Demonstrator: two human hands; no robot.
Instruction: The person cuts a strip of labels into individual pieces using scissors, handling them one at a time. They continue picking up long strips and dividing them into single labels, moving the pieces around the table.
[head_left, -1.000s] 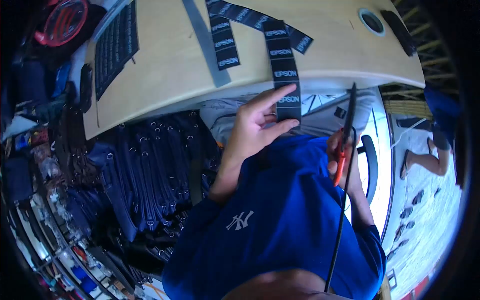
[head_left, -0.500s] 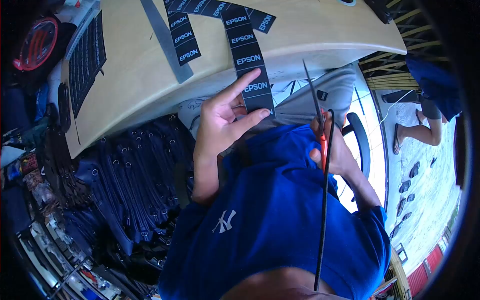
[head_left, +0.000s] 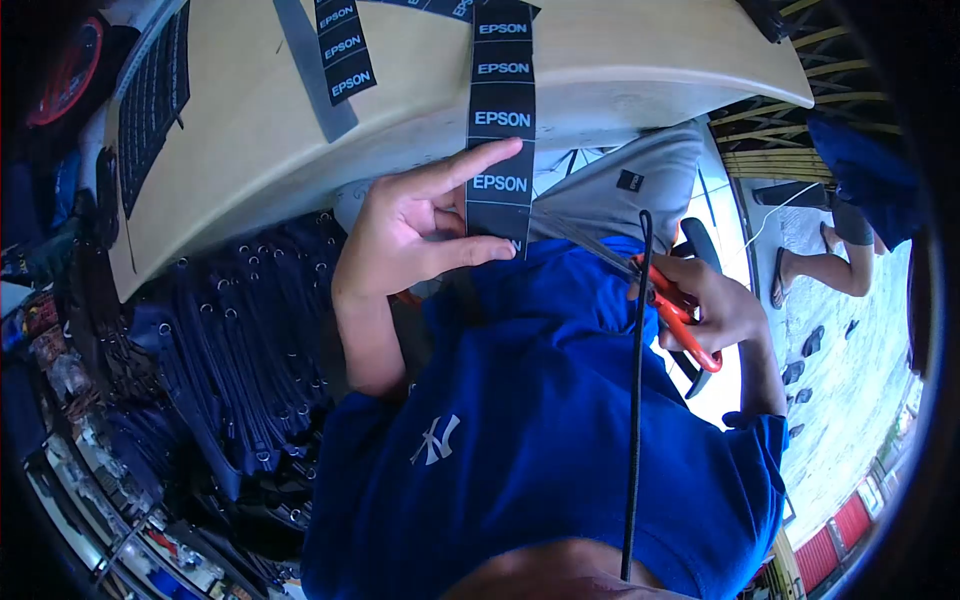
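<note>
A black strip of EPSON labels (head_left: 499,95) hangs from the table edge toward my lap. My left hand (head_left: 405,230) grips its lower end, forefinger and thumb laid across the front. In my right hand (head_left: 715,305) is a pair of scissors (head_left: 685,325) with red handles. The blades are parted and point left, their tips at the strip's right edge between my left forefinger and thumb. A thin black cord (head_left: 636,430) hangs in front of the blue shirt, passing close to the scissors.
More label strips (head_left: 345,50) and a grey strip (head_left: 315,70) lie on the wooden table (head_left: 230,150). Dark straps with metal rings (head_left: 250,350) hang at the left. A small black label lies on grey fabric (head_left: 665,165). Another person's leg (head_left: 825,270) shows at the right.
The scissors have swung from pointing up to pointing left, reaching the strip's edge. My left hand has shifted slightly left and down, and the strip hangs straighter.
</note>
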